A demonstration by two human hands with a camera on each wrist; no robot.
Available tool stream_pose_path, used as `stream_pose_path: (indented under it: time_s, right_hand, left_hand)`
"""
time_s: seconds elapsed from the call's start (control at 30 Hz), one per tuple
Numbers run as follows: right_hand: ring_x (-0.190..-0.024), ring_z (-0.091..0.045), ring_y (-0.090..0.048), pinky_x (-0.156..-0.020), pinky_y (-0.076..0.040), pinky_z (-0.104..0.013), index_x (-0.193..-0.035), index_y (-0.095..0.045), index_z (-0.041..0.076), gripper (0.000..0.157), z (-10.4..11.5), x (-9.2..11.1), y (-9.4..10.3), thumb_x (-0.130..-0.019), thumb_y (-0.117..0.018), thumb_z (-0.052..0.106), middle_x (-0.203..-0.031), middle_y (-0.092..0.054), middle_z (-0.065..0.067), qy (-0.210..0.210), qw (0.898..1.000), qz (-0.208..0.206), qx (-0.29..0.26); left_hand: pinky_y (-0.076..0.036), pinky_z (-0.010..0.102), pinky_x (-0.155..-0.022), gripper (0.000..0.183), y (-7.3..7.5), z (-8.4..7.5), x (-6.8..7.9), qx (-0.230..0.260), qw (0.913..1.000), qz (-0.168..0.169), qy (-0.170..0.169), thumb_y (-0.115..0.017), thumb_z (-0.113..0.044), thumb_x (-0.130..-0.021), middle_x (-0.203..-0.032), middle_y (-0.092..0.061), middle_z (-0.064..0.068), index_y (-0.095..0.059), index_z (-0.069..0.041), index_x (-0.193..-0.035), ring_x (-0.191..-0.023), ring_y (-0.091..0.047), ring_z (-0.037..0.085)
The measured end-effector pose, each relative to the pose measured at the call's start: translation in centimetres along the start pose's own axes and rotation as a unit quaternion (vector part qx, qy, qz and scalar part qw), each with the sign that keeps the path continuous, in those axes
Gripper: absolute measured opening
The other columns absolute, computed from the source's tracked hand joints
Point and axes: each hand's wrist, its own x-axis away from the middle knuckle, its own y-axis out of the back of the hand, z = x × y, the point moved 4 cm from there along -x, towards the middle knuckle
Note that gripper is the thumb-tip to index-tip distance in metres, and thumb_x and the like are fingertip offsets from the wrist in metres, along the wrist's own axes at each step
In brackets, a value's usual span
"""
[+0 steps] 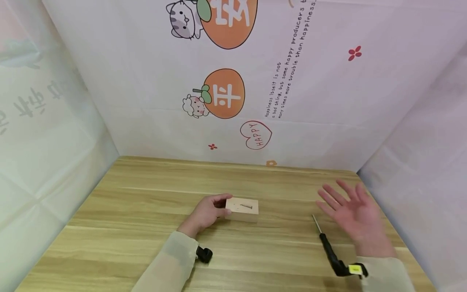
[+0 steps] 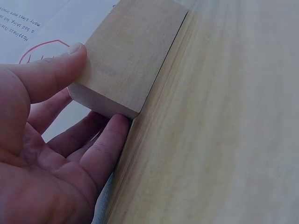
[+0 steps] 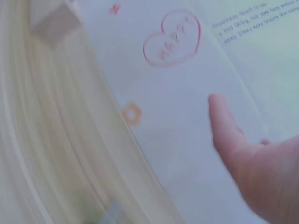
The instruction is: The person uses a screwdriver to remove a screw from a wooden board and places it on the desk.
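My left hand (image 1: 207, 211) grips the left end of a small pale wooden block (image 1: 241, 217), which rests on the table. In the left wrist view the thumb (image 2: 65, 70) presses against one broad face, while the other fingers reach around the block's end. A small metal screw (image 1: 247, 206) shows on the block's top face, beside a few tiny dark holes. Off to the right, my right hand (image 1: 355, 213) is raised, palm up with fingers spread, holding nothing. Just left of it lies a screwdriver (image 1: 328, 247) with a thin metal shaft and black handle; its rear end overlaps the black wrist mount.
The wood-grain table (image 1: 146, 227) meets a white printed cloth (image 1: 310, 142) at its back edge. More cloth hangs along the left and right sides. In the right wrist view the block (image 3: 53, 23) is blurred at the upper left.
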Motion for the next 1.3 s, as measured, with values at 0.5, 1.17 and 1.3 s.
stream_pose_path:
  time_s: [0.5,1.17,1.3]
  right_hand:
    - [-0.145,-0.037,-0.022,-0.094,-0.047,-0.056,-0.159,-0.027,0.015,0.079,-13.7,-7.1,-1.9,-0.094,-0.069,0.002,-0.164,-0.014,-0.008,-0.103,0.907,-0.004,0.408]
    - [-0.126,-0.038,-0.049,-0.084,-0.054,-0.048,-0.145,-0.048,-0.001,0.061,-15.8,-8.1,-1.8,-0.089,-0.068,-0.01,-0.149,-0.04,-0.025,-0.078,0.877,-0.056,0.471]
    - [-0.127,-0.039,-0.048,-0.085,-0.054,-0.048,-0.145,-0.047,-0.002,0.061,-15.6,-7.9,-2.0,-0.088,-0.068,-0.011,-0.149,-0.04,-0.026,-0.08,0.877,-0.057,0.471]
  left_hand:
    - [-0.053,0.031,-0.081,0.05,0.1,-0.1,0.0,0.011,0.9999,0.003,0.002,-0.079,-0.009,-0.087,-0.134,-0.059,0.013,-0.064,-0.011,-0.135,-0.118,-0.056,0.027]
    - [-0.053,0.032,-0.081,0.048,0.1,-0.4,-0.1,0.001,1.0,-0.002,-0.001,-0.079,-0.008,-0.087,-0.132,-0.06,0.013,-0.065,-0.011,-0.133,-0.116,-0.057,0.026]
    - [-0.049,0.038,-0.089,0.049,0.2,-1.1,0.2,-0.092,0.9957,0.007,-0.009,-0.078,-0.017,-0.089,-0.129,-0.062,0.007,-0.064,-0.017,-0.136,-0.113,-0.057,0.022]
